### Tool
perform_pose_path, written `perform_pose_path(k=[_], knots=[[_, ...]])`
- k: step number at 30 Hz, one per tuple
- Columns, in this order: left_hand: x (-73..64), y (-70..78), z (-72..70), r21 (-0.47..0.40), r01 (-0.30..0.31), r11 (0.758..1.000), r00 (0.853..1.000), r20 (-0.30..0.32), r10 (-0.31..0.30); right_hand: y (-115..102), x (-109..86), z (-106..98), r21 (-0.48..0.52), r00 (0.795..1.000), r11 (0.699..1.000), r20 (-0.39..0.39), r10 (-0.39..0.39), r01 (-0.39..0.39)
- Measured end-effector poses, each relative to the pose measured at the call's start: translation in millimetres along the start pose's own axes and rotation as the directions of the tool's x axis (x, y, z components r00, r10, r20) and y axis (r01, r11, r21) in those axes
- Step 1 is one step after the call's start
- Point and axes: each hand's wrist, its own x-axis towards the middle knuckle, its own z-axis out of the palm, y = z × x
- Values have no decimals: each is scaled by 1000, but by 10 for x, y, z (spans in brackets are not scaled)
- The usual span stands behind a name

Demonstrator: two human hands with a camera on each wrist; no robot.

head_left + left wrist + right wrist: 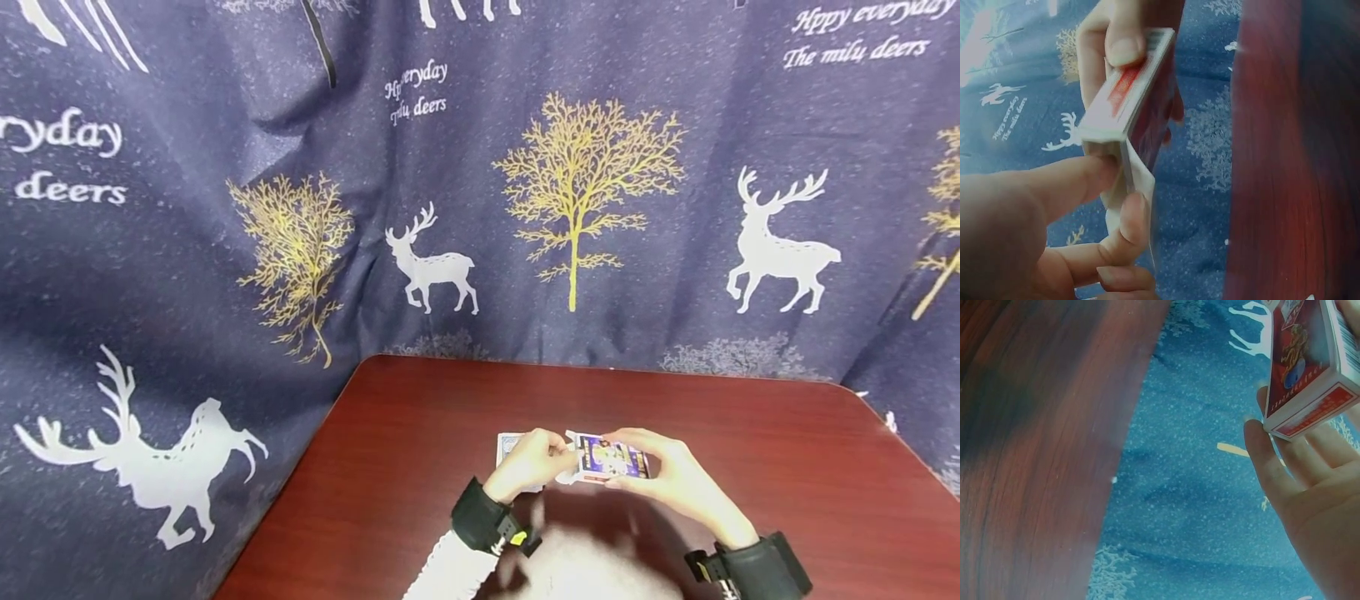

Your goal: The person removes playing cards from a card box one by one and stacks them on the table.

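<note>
A playing card box (613,457) with a purple printed face is held above the table, its end flap (1141,178) standing out at the left. My right hand (675,477) grips the box by its far end, thumb on one edge and fingers on the other. At the open end, my left hand (531,461) pinches the flap between thumb and finger. The thumb tip is partly hidden in the opening. In the right wrist view the box (1300,356) shows a red side, with my right hand (1316,481) under it. A blue-and-white playing card (507,443) lies partly hidden behind my left hand.
The dark red wooden table (405,417) has rounded far corners. A blue cloth (637,275) printed with deer and trees hangs behind it and along the left side. Black camera straps (480,512) are on both wrists.
</note>
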Motion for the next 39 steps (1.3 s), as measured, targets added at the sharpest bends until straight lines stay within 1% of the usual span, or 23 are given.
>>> perform_pose_path(k=[2,7,12,14,16,19,22,25,28,34,39], knots=[[-16,3,14,-38,2,999,1000,-2,-2,-13,3,7,-8,1000,1000,-11,-10,9],[-47,7,25,-143,42,989,999,9,-41,-65,3,20,-4,999,1000,-31,-20,20],[-55,4,11,-181,43,983,999,21,-40,-93,-2,20,-16,999,1000,-29,-14,14],[-53,-2,-4,-187,42,982,999,35,-36,-93,-5,16,-14,999,1000,-30,-13,13],[-53,-18,-26,-212,42,976,997,65,-28,-91,-9,12,-14,999,1000,-31,-15,14],[-53,-59,-63,-273,46,961,994,112,-16,-101,-14,3,-8,999,1000,-33,-13,13],[-64,-88,-115,-332,38,943,991,136,8,-113,-22,-3,-1,999,1000,-34,-10,10],[-72,-114,-172,-361,33,932,991,134,17,-109,-29,-7,5,999,1000,-33,-6,6],[-74,-148,-248,-371,42,928,992,125,5,-96,-31,-16,-2,999,1000,-35,-1,0],[-61,-239,-433,-372,47,927,995,99,-11,-111,-25,-65,-36,998,999,-63,-10,7],[-57,-290,-563,-363,62,930,996,75,-37,-85,-18,-77,-46,998,999,-68,0,-3]])
